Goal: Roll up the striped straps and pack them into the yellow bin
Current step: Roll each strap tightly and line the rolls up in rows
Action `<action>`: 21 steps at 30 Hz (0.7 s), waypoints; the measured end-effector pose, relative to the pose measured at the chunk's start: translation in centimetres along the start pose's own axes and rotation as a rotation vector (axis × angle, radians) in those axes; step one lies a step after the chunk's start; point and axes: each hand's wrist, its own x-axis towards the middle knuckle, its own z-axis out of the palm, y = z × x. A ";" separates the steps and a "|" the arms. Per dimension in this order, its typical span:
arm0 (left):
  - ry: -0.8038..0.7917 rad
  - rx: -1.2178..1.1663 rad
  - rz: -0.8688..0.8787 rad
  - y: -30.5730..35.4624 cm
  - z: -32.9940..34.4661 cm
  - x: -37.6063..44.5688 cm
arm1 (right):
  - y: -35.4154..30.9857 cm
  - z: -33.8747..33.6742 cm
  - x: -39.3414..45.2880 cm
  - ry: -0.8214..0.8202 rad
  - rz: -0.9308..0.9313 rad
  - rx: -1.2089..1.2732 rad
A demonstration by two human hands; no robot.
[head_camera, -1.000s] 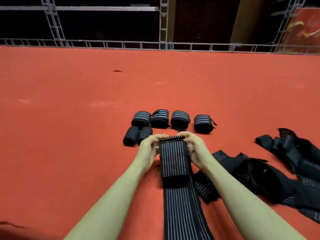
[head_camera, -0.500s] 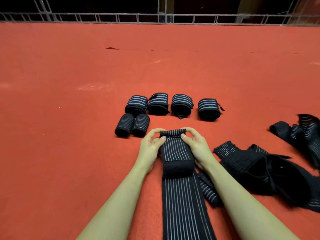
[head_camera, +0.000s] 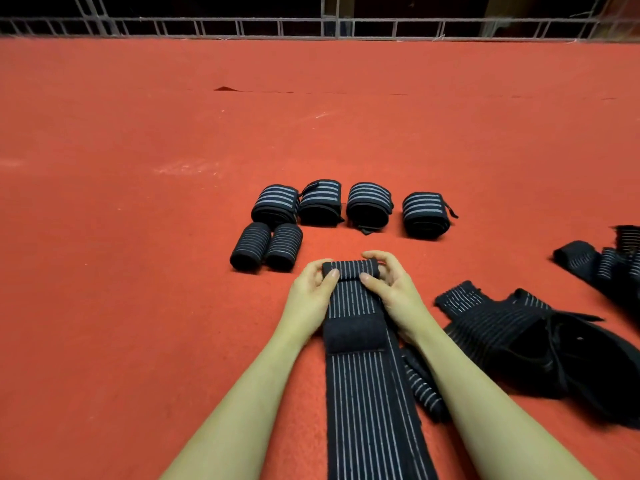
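Note:
A long black strap with thin white stripes (head_camera: 367, 393) lies flat on the red floor, running toward me. Its far end is curled into a small roll (head_camera: 349, 269). My left hand (head_camera: 311, 296) pinches the roll's left end and my right hand (head_camera: 394, 289) pinches its right end, thumbs on top. A plain black patch (head_camera: 355, 336) crosses the strap just behind the roll. Several finished rolls (head_camera: 322, 209) sit in two rows beyond my hands. No yellow bin is in view.
A heap of loose striped straps (head_camera: 526, 337) lies to the right, with more (head_camera: 609, 265) at the right edge. One loose strap (head_camera: 420, 386) pokes out under my right forearm. A metal truss rail (head_camera: 311, 27) borders the far edge of the red floor (head_camera: 138, 202).
The strap's far end has been turned over into a thicker roll under my fingers. The view has tilted down, so the rolls and rail sit higher or lower in frame.

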 end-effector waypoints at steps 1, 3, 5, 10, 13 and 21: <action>-0.013 0.102 0.026 -0.1 0.2 0.1 | 0.1 0.1 0.1 -0.010 0.022 -0.028; -0.030 0.254 0.073 -0.1 0.6 0.0 | 0.4 0.3 0.4 -0.034 0.054 -0.128; -0.030 0.285 0.115 0.4 0.9 -0.1 | 0.5 0.5 0.3 -0.072 0.063 -0.182; -0.008 0.204 0.102 0.4 0.7 0.0 | 0.8 0.5 0.1 -0.080 0.030 -0.248; -0.007 0.086 0.086 0.3 0.5 0.2 | 0.5 0.5 0.1 -0.019 0.046 -0.062; 0.041 -0.150 0.053 0.7 -0.5 -0.1 | -0.5 0.7 -0.1 -0.010 -0.002 -0.088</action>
